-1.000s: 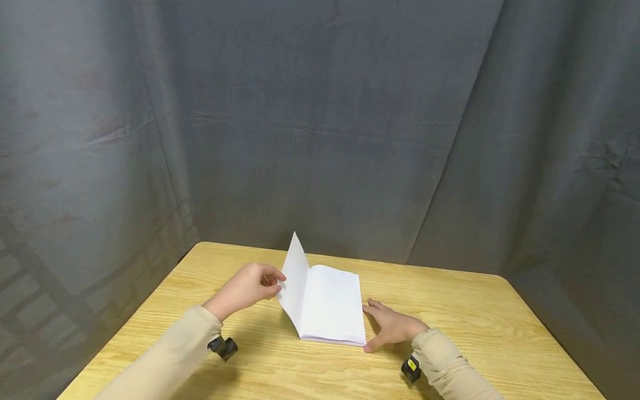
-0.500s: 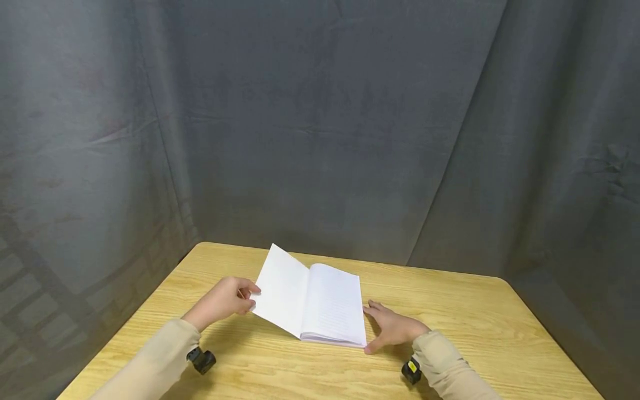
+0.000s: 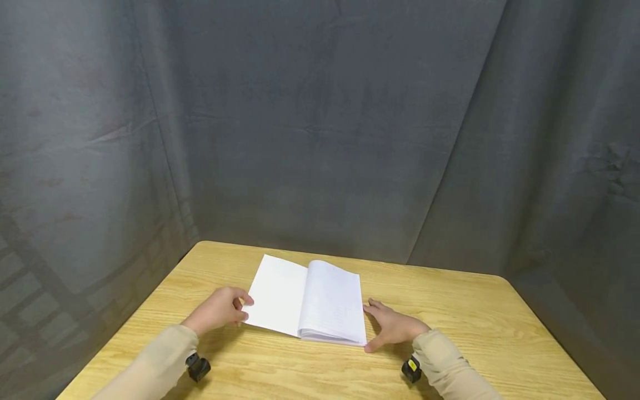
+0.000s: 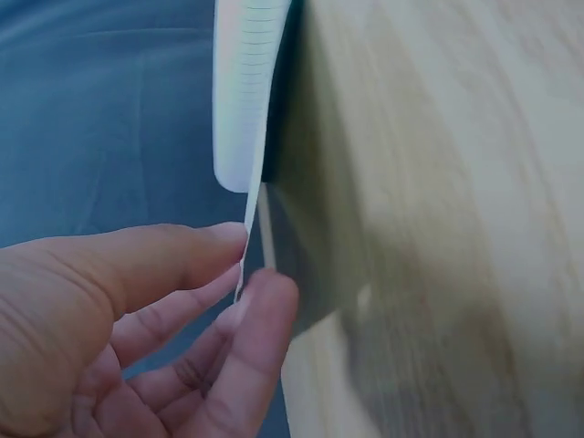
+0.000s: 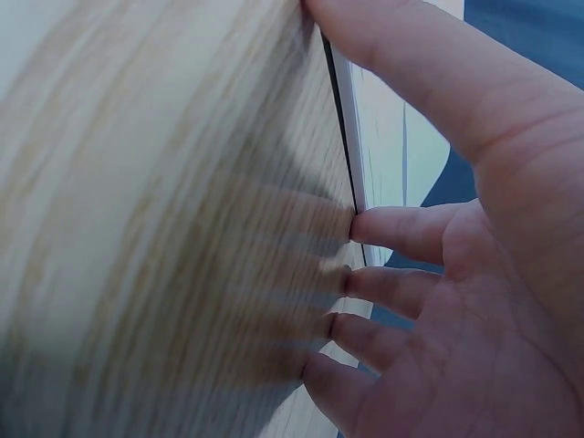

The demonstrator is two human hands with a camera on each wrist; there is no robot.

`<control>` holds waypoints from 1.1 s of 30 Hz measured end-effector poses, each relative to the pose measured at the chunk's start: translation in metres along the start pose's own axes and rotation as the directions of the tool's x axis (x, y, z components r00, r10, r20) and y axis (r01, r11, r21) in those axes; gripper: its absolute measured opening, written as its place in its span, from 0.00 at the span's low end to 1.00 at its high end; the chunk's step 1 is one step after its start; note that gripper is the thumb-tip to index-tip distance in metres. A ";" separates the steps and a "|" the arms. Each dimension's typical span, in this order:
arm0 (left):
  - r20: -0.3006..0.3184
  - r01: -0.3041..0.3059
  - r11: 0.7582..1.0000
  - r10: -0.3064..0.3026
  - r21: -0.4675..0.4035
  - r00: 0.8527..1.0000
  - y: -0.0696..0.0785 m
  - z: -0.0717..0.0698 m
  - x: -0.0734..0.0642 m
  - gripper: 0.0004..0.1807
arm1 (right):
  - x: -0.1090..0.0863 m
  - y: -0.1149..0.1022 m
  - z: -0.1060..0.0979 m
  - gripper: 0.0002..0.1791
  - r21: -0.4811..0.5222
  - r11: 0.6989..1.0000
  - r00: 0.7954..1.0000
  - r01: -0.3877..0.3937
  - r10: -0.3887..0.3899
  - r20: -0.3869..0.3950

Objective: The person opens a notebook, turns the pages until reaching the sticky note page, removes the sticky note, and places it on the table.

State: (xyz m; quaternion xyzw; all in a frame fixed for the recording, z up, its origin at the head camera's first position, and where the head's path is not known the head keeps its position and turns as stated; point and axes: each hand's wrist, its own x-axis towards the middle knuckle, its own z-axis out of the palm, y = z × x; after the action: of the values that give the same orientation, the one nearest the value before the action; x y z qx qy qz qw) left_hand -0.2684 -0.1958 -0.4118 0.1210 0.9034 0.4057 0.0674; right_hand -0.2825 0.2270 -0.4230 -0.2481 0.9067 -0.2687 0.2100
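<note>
Beige sleeves (image 3: 155, 364), black wrist cameras (image 3: 198, 368)

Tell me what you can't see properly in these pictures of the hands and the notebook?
- Notebook: its lines are too small to read in the head view.
- Left hand: the head view hides whether its fingers grip the cover; the left wrist view shows them pinching it.
- Table: blurred in the right wrist view.
- Right hand: its palm side is hidden in the head view.

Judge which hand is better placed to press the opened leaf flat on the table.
Probably the left hand: it pinches the outer edge of the opened leaf, nearly flat already. The right hand rests against the notebook on its far side.
</note>
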 end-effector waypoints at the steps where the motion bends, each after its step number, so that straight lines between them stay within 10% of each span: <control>1: -0.008 0.010 1.000 -0.010 0.023 1.000 -0.001 0.002 0.001 0.14 | 0.000 0.000 0.000 0.60 0.000 1.000 1.000 0.000 0.000 -0.002; 17: -0.050 0.037 0.970 -0.026 0.241 0.998 -0.006 0.013 0.004 0.19 | 0.002 0.003 0.002 0.59 -0.029 1.000 1.000 -0.002 0.002 -0.018; 33: -0.057 0.054 0.958 -0.039 0.280 0.998 -0.007 0.015 0.004 0.20 | 0.001 0.002 0.002 0.58 -0.022 1.000 1.000 -0.003 0.003 -0.016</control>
State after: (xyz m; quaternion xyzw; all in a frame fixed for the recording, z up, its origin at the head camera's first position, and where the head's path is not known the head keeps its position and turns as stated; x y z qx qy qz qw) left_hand -0.2700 -0.1885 -0.4276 0.0976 0.9560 0.2743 0.0359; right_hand -0.2833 0.2275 -0.4260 -0.2470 0.9116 -0.2602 0.2005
